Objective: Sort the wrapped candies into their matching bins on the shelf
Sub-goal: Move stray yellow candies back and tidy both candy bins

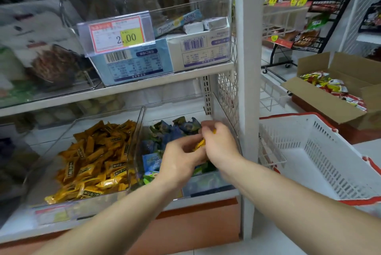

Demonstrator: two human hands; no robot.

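Note:
Two clear bins sit side by side on the lower shelf. The left bin [61, 143] is heaped with yellow wrapped candies [92, 164]. The right bin [224, 108] holds blue and green wrapped candies [165, 133]. Both my hands are inside the right bin, over the blue and green pile. My left hand [181, 159] and my right hand [218, 141] meet around a yellow candy [200, 144], which shows between the fingers of both. A second bit of yellow peeks out at my right fingertips.
A white plastic basket with red rim [321, 151] stands right of the white shelf post [247, 69]. An open cardboard box [334, 98] of red and yellow packets lies on the floor beyond. The upper shelf carries clear bins with boxes and a price tag [117, 34].

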